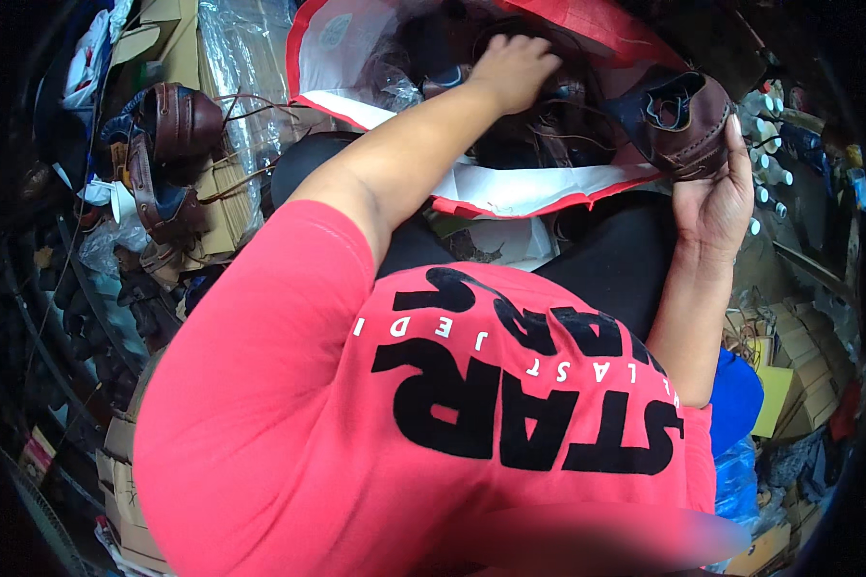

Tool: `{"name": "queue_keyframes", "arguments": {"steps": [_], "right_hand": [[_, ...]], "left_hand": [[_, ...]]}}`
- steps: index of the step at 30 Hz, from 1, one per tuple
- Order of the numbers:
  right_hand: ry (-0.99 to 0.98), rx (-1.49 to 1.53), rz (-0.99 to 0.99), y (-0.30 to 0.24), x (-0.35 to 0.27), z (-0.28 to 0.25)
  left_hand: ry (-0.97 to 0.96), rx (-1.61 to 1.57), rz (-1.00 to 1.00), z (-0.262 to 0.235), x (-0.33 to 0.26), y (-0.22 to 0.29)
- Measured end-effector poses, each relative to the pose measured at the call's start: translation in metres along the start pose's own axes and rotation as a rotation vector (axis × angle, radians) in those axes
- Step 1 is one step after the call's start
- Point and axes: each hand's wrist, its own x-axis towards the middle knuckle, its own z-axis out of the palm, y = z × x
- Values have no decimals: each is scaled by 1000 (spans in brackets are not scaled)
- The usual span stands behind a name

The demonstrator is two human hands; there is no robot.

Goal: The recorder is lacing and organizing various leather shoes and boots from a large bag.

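Note:
A brown leather shoe (700, 139) with a dark blue lining and stitching round its toe rests in my right hand (717, 207). One finger runs up along the shoe's right side; the other fingers are partly hidden behind it. My left hand (518, 72) reaches over the mouth of a red bag (510, 188) with a white inside. Its fingers bend down among dark brown shoes (558, 139), and whatever they grip is hidden. The bag lies across my knees, its near rim folded outward. Clear plastic wrapping (390, 82) sits in the bag's left part.
More brown shoes (178, 125) with loose laces lie at the left, on flattened cardboard (223, 207) and clear plastic sheeting (245, 58). Several small bottles with white caps (772, 173) stand at the right. Below them are cardboard pieces (808, 356) and a blue plastic bag (736, 481).

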Motion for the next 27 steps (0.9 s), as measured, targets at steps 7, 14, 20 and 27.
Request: {"name": "queue_keyframes", "arguments": {"steps": [7, 14, 20, 27], "right_hand": [[-39, 7, -24, 1, 0, 5], [-104, 16, -138, -15, -18, 12], [-181, 150, -80, -30, -36, 16], [-558, 33, -113, -34, -69, 17]], "left_hand": [[-321, 328, 282, 0, 37, 39], [-70, -443, -67, -113, -39, -6], [253, -1876, -584, -183, -141, -55], [397, -2257, -585, -199, -212, -46]]}}
